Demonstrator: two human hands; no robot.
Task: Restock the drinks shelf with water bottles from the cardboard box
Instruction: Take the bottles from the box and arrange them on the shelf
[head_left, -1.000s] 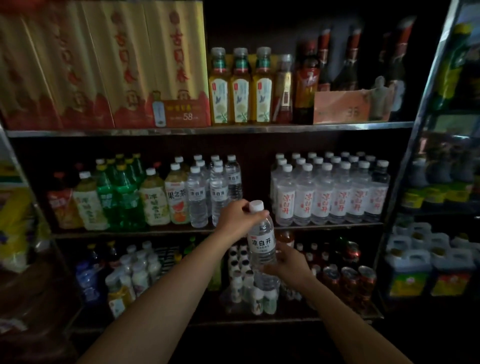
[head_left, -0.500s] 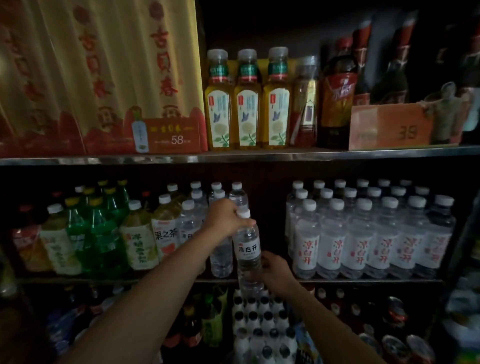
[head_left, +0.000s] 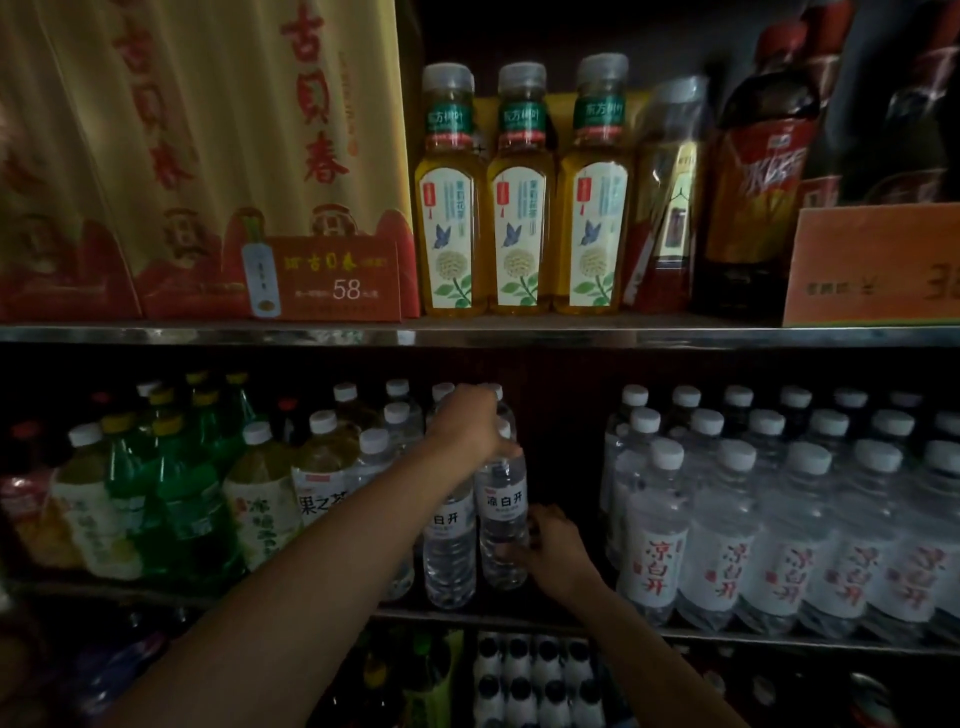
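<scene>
the water bottle (head_left: 503, 519) stands upright on the middle shelf (head_left: 519, 618), in the gap between the mixed drinks at left and the block of water bottles (head_left: 779, 519) at right, just beside another clear bottle (head_left: 449, 551) of the same label. the left hand (head_left: 470, 423) covers its cap and neck from above, fingers curled down around the top; the right hand (head_left: 553, 551) wraps the lower body from the right side, fingers bent against the wall. both grips are clamped on this one bottle. whether its base rests fully on the shelf cannot be told. handling, as a judgement: the bottle appears full and sealed, so it is moderately heavy for its size; the thin clear plastic wall will likely yield under a hard squeeze, and the smooth label band may slip. take hold at the cap and neck, which are stiff, and steady it at the lower body; avoid pinching mid-wall. it is not fragile, but a tilted bottle may knock its neighbours over in a row. containers: the cardboard box named in the task is not in view. the middle shelf holds green bottles (head_left: 176, 467), tea bottles (head_left: 260, 499) and clear water. the upper shelf (head_left: 467, 332) carries yellow gift cartons (head_left: 197, 156), three yellow tea bottles (head_left: 522, 208), dark bottles and an orange price card (head_left: 872, 265). the lower shelf holds small white-capped bottles, dimly lit.
</scene>
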